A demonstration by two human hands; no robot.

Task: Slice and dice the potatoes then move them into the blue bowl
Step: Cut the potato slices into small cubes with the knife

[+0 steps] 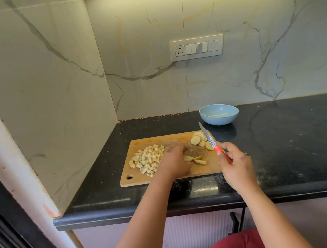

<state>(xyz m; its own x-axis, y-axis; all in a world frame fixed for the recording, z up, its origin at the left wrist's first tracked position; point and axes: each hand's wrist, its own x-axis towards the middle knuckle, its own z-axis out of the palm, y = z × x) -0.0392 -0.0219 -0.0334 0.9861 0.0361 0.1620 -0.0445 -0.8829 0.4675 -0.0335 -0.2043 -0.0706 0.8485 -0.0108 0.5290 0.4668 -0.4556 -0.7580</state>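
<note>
A wooden cutting board (178, 137) lies on the black counter. A heap of diced potato (147, 159) covers its left half. Round potato slices (199, 140) lie at its far right corner. A few potato strips (197, 160) rest in the middle, and my left hand (175, 161) lies over their left end, fingers curled down on them. My right hand (235, 163) is raised over the board's right edge, gripping a knife (209, 137) by its red handle, blade pointing away and up. The blue bowl (219, 114) stands behind the board and looks empty.
Marble walls close the counter (283, 146) at the left and back, with a switch panel (196, 47) on the back wall. The counter's front edge runs just below the board. A dark cabinet handle (234, 222) shows under the counter.
</note>
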